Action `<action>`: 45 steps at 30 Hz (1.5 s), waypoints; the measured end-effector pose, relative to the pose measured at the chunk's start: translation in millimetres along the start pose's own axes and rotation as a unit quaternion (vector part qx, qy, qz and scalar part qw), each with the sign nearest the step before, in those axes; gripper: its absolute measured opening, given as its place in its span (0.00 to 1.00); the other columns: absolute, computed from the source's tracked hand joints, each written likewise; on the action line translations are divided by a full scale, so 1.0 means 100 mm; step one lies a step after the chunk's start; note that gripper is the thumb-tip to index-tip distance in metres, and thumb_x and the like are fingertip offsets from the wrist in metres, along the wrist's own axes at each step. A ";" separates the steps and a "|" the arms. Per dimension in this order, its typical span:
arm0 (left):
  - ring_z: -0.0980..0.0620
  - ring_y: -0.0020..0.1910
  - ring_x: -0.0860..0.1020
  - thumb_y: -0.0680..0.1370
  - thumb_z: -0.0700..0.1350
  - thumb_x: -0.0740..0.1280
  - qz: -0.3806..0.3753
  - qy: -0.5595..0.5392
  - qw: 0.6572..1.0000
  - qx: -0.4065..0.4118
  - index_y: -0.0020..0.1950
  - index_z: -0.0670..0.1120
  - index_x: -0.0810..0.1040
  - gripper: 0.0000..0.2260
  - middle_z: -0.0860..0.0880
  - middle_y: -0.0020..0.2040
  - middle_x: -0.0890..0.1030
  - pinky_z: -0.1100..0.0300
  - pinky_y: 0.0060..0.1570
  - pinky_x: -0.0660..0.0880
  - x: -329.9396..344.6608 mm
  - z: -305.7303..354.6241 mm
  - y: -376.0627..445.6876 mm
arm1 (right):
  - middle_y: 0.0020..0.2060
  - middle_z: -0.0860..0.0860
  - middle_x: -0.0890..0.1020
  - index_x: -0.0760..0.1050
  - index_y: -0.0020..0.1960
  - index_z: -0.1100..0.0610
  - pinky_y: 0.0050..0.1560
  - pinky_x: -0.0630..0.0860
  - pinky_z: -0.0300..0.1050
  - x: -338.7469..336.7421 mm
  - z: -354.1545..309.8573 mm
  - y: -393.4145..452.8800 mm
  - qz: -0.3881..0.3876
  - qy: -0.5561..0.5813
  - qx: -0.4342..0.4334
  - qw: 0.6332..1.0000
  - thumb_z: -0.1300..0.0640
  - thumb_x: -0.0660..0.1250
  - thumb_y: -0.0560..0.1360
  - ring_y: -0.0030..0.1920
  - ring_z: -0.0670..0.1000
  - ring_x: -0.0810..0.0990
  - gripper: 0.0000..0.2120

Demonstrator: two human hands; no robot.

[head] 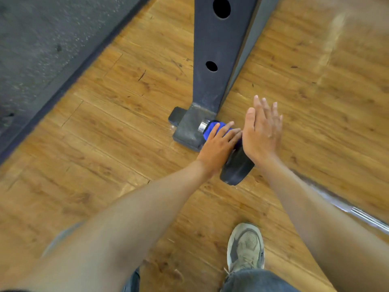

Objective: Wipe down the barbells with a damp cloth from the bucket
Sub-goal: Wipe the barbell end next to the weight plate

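A barbell lies on the wooden floor. Its silver sleeve end [203,125] pokes out from under a blue cloth [212,128], and its chrome shaft [357,213] runs off to the lower right. My left hand [219,146] lies over the cloth on the sleeve, fingers fairly straight and pressing it down; the thumb is hidden. A black weight plate [237,167] sits on the sleeve just behind that hand. My right hand [261,133] is flat with straight fingers at the plate's far side and holds nothing. No bucket is in view.
A dark steel rack upright [219,49] with round holes rises right behind the sleeve end, its foot [187,131] touching the floor beside the cloth. A black rubber mat [31,49] covers the upper left. My shoe [246,247] stands near the bar.
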State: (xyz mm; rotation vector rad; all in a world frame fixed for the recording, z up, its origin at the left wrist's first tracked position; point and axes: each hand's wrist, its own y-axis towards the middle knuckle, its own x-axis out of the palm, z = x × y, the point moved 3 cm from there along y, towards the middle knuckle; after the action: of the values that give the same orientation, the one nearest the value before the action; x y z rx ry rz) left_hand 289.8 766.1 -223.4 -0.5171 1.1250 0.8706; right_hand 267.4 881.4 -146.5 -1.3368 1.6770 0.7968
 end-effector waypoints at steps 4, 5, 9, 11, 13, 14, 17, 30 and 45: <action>0.43 0.80 0.60 0.79 0.37 0.57 -0.009 0.040 0.998 -0.041 0.79 0.45 0.66 0.26 0.48 0.76 0.70 0.44 0.78 0.54 -0.18 -0.50 -0.12 | 0.82 0.49 0.56 0.51 0.83 0.48 0.78 0.36 0.56 -0.15 0.00 0.20 -0.023 -0.021 0.007 0.999 0.43 0.43 0.85 0.82 0.50 0.48 0.27; 0.43 0.81 0.57 0.79 0.35 0.62 -0.008 0.035 0.995 -0.089 0.80 0.46 0.64 0.29 0.49 0.78 0.68 0.46 0.79 0.51 -0.21 -0.61 -0.17 | 0.82 0.49 0.55 0.51 0.83 0.48 0.78 0.36 0.56 -0.19 -0.01 0.32 -0.023 -0.040 0.003 0.999 0.42 0.43 0.85 0.82 0.50 0.47 0.28; 0.41 0.83 0.48 0.78 0.33 0.63 -0.029 0.058 0.994 -0.088 0.82 0.45 0.58 0.33 0.49 0.80 0.62 0.44 0.80 0.44 -0.23 -0.23 -0.13 | 0.82 0.50 0.56 0.51 0.83 0.50 0.80 0.39 0.59 -0.07 0.00 0.49 -0.117 -0.055 0.051 0.990 0.41 0.40 0.85 0.82 0.51 0.47 0.29; 0.42 0.82 0.50 0.77 0.35 0.67 -0.037 0.033 0.998 -0.024 0.81 0.43 0.60 0.34 0.47 0.79 0.64 0.46 0.80 0.45 -0.12 0.01 -0.11 | 0.81 0.49 0.57 0.51 0.83 0.51 0.80 0.40 0.58 0.02 0.01 0.39 -0.135 -0.051 0.070 0.987 0.39 0.39 0.84 0.82 0.51 0.49 0.31; 0.42 0.81 0.55 0.75 0.34 0.66 -0.022 0.021 0.999 0.017 0.80 0.42 0.63 0.33 0.47 0.78 0.67 0.46 0.80 0.48 -0.11 0.00 -0.20 | 0.81 0.48 0.58 0.52 0.83 0.50 0.80 0.41 0.58 0.04 0.00 0.29 -0.120 -0.049 0.066 0.989 0.38 0.38 0.84 0.82 0.51 0.49 0.31; 0.42 0.81 0.57 0.75 0.33 0.63 -0.011 0.014 1.000 0.024 0.80 0.43 0.64 0.32 0.47 0.77 0.69 0.46 0.80 0.50 -0.12 -0.12 -0.25 | 0.81 0.48 0.58 0.52 0.83 0.50 0.80 0.42 0.59 0.03 -0.01 0.27 -0.114 -0.047 0.061 0.990 0.38 0.38 0.84 0.82 0.51 0.49 0.32; 0.42 0.80 0.58 0.74 0.27 0.61 0.026 0.001 0.997 -0.075 0.78 0.44 0.67 0.33 0.47 0.75 0.71 0.45 0.79 0.51 -0.14 -0.51 -0.46 | 0.81 0.48 0.58 0.52 0.83 0.50 0.80 0.43 0.60 0.07 -0.05 0.10 -0.108 -0.050 0.037 0.992 0.36 0.37 0.83 0.82 0.51 0.50 0.33; 0.42 0.79 0.62 0.78 0.31 0.63 -0.018 -0.034 0.996 -0.086 0.74 0.44 0.71 0.24 0.46 0.72 0.74 0.46 0.80 0.49 -0.23 -0.21 -0.49 | 0.81 0.50 0.60 0.56 0.82 0.50 0.79 0.40 0.60 0.09 -0.26 -0.26 -0.104 -0.076 0.014 0.992 0.40 0.39 0.84 0.82 0.52 0.50 0.30; 0.43 0.78 0.60 0.77 0.32 0.63 -0.046 0.020 0.995 -0.083 0.77 0.46 0.66 0.28 0.47 0.73 0.71 0.47 0.80 0.47 -0.19 -0.17 -0.46 | 0.80 0.51 0.61 0.57 0.82 0.50 0.80 0.41 0.60 0.09 -0.15 -0.23 -0.069 -0.049 0.035 0.996 0.38 0.39 0.83 0.81 0.53 0.51 0.32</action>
State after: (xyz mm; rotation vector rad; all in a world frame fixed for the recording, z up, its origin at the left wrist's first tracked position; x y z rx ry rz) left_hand 314.7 720.4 -215.2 -0.7200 1.0616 0.8809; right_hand 286.2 859.0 -147.5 -1.3285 1.5058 0.7058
